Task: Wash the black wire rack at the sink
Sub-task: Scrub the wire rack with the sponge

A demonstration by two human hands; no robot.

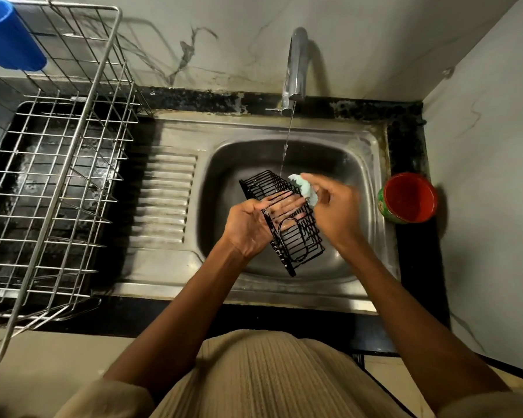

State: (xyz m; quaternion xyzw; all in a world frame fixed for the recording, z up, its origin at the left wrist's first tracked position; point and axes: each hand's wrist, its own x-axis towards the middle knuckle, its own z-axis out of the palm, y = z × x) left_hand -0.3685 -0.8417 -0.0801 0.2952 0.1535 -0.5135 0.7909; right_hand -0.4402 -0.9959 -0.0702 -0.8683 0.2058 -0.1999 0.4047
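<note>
l hand (248, 227) fingers thru rack (287, 224), r hand (334, 211) pinching sponge (304, 187)

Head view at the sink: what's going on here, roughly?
A person is washing a black wire rack over the sink. The left hand holds the rack tilted above the basin, fingers reaching behind its wires. The right hand pinches a pale green scrub cloth against the rack's far end. A thin stream runs from the tap. A steel dish rack stands to the left, a red cup on the counter to the right.
</note>
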